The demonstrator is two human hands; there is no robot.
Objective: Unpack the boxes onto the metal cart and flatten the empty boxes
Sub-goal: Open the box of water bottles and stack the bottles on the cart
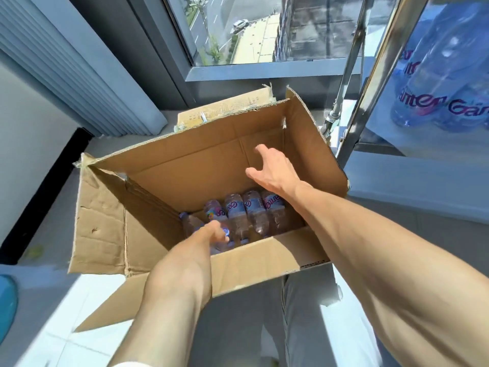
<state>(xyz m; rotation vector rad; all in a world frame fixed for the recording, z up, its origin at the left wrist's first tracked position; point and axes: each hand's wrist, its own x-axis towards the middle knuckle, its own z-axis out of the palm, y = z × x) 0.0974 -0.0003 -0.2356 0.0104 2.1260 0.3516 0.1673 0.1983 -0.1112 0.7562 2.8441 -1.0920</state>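
Observation:
An open cardboard box (185,165) stands on the floor below me, flaps spread outward. Several plastic water bottles (246,213) with blue labels lie side by side along its near inner wall. My left hand (214,233) reaches down inside the box and its fingers close around the cap end of one bottle at the left. Higher up, my right hand (272,168) hovers over the box's empty far half, fingers spread, touching nothing. The metal cart (367,102) stands at the right, with a shrink-wrapped pack of bottles (444,75) on its shelf.
A window (251,30) with a dark frame rises just behind the box. Folded blinds (79,75) hang at the left. A blue round object (6,305) pokes in at the left edge. My trouser legs (304,313) are below the box.

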